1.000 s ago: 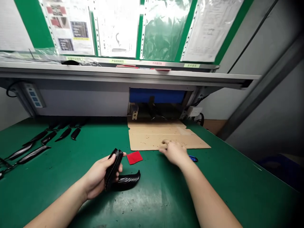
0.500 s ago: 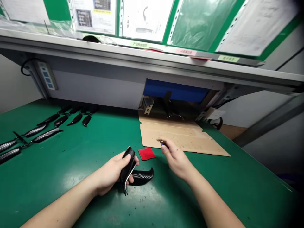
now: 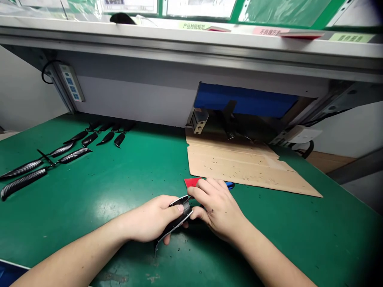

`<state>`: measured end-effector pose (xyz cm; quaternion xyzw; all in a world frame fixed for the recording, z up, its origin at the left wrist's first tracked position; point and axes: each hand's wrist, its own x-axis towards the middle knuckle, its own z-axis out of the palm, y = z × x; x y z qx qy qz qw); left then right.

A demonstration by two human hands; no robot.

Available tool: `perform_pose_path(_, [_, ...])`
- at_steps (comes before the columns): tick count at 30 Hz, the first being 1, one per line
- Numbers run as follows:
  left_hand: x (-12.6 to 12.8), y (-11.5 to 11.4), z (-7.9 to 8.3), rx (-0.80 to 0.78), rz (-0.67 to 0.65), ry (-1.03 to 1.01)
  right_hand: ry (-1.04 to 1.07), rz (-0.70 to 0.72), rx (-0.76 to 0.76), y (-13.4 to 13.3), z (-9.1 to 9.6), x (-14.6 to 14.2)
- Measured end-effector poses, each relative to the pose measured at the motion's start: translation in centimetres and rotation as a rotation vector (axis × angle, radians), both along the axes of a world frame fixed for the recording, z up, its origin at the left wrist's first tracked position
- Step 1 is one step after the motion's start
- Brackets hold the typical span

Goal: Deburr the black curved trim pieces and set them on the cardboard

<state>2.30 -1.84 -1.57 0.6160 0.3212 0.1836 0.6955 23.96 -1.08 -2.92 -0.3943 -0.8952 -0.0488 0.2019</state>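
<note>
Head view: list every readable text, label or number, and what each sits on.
"产品检验规范": left green label on the shelf edge.
Pink label: Chinese characters, too blurred to read.
Right green label: too blurred to read.
Sheets on the board: cut off, print too small.
Power strip: no legible marking.
Black part in the left hand: no text visible.

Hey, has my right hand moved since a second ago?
Yes. The right hand left the cardboard sheet edge and came leftward to the black part in the left hand.
</note>
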Motion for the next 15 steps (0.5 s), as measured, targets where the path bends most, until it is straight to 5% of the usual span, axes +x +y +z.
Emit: perform_pose_path(15, [-0.5,-0.9,2.0,0.28,0.041,0.299,0.027,0.097,0.063,0.2,-0.5,-0.8])
